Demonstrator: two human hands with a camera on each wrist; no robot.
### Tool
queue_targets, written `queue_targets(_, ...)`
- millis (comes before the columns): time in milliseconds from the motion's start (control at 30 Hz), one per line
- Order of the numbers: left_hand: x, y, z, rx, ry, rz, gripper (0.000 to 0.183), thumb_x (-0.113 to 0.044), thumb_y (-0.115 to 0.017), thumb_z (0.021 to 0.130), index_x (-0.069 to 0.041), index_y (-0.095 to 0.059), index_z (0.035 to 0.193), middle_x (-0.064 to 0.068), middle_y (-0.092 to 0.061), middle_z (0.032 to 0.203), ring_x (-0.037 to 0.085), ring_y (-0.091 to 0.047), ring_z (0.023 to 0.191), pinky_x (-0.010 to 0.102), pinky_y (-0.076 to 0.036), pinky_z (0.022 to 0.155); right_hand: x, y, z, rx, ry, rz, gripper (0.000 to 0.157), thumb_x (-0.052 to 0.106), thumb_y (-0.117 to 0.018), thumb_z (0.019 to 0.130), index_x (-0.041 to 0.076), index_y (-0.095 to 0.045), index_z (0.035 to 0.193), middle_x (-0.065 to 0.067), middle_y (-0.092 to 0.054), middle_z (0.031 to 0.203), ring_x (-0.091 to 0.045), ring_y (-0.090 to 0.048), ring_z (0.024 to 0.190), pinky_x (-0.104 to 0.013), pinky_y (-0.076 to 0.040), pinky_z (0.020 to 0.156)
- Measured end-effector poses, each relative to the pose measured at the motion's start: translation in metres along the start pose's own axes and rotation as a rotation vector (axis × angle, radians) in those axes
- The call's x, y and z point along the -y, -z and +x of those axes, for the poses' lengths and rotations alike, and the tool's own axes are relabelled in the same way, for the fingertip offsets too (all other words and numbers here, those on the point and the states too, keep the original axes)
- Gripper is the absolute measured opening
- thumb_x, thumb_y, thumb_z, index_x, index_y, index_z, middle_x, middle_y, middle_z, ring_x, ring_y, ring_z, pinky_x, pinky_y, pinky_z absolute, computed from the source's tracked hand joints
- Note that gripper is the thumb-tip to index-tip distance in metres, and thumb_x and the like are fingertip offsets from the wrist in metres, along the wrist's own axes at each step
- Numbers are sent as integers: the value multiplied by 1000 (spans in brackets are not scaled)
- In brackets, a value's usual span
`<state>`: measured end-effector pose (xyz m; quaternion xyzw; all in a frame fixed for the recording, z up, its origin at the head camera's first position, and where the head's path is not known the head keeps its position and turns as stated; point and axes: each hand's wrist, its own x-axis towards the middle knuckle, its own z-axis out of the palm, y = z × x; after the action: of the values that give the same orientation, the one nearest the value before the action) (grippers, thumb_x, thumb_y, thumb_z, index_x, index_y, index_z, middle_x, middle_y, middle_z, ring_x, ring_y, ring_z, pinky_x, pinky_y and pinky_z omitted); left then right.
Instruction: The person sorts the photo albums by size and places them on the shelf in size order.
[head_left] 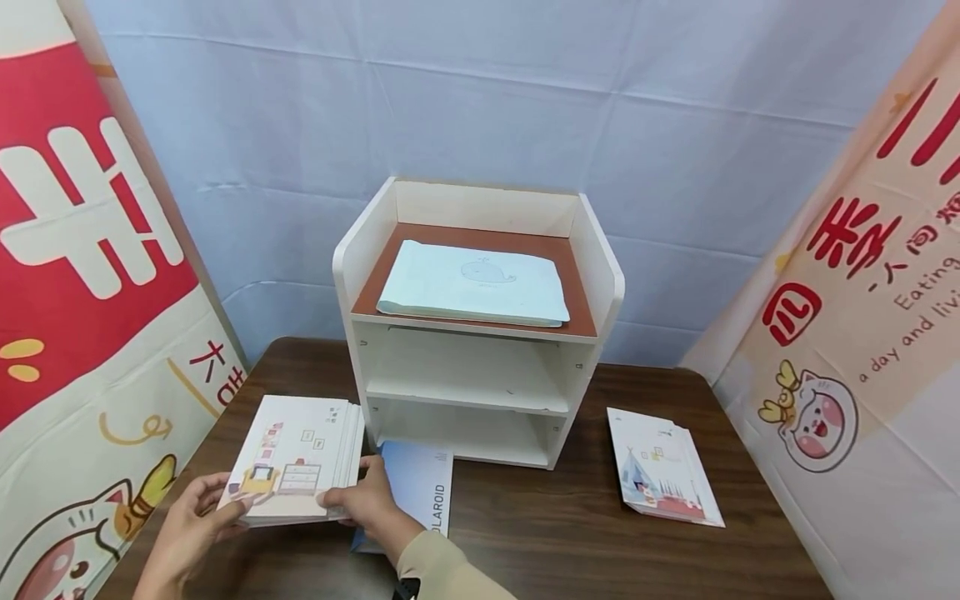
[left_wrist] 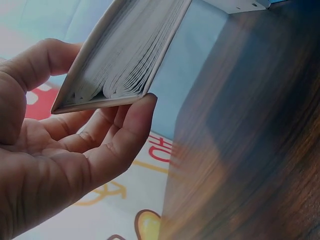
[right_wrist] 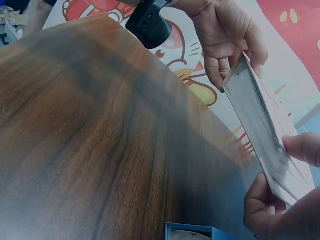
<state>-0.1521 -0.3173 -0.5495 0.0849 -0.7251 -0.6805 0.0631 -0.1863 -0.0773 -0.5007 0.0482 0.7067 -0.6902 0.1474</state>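
Observation:
Both hands hold a thick white photo album [head_left: 288, 450] above the left part of the table, its cover drawn with a yellow armchair and a dresser. My left hand [head_left: 187, 521] grips the left near corner, thumb on the cover and fingers underneath. In the left wrist view the album's layered pages [left_wrist: 130, 55] show at its end. At the spine side, my right hand [head_left: 375, 504] pinches the album, with its thumb on top. Beneath the right forearm lies a blue album [head_left: 420, 483] with "POLAROID" lettering, partly hidden by that hand and arm.
A small white shelf [head_left: 468, 367] stands at the table's back, its two lower compartments facing me. On its brown top lies a pale album [head_left: 480, 283] with a whale drawing. Albums with a tent picture [head_left: 660, 471] rest on the dark wooden table [head_left: 570, 533] at right.

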Motion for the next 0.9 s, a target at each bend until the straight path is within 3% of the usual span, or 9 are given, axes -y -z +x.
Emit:
queue_targets(100,30,13,10,18,-38,3,46,-8,-72,81,-8,-44,117,0,-61,97,18,-63,76,40,-54,59,-1,1,-3,22,0,-4,61,-5,-75,63,5,-38,111,-11,-51,80,-15,-56,53,-26,-46,42)
queue_targets(167,34,15,10,10,-35,11,45,-9,-72,81,-11,-45,117,0,-61,98,17,-63,77,40,-54,59,-1,2,-5,35,2,11,60,-6,-74,64,4,-38,110,-11,-54,76,-15,-57,51,-26,-47,41)
queue_targets(233,24,13,4,6,-16,32,46,-7,-71,81,-5,-44,119,3,-61,99,18,-63,77,40,-54,59,-3,3,-7,52,9,33,58,-8,-72,64,4,-37,109,-12,-55,73,-16,-59,50,-27,-48,41)
queue_targets(367,-19,-1,-18,-1,51,115,54,-4,-67,83,8,-35,125,14,-59,103,16,-62,76,38,-54,61,-2,2,-12,65,-5,67,58,-10,-70,64,3,-36,108,-12,-56,71,-18,-60,51,-29,-49,42)
queue_targets(500,-50,-13,-36,-6,94,173,57,-1,-64,84,11,-30,128,21,-55,107,14,-61,76,36,-54,64,-1,1,-17,50,-13,73,59,-12,-70,63,6,-37,108,-13,-55,73,-19,-60,51,-31,-50,43)
queue_targets(900,-60,-10,-48,23,263,209,66,-6,-63,87,12,-22,135,31,-47,119,16,-60,83,39,-53,71,-5,3,-32,65,20,123,59,-14,-69,60,6,-38,105,-13,-49,74,-15,-57,49,-30,-50,42)
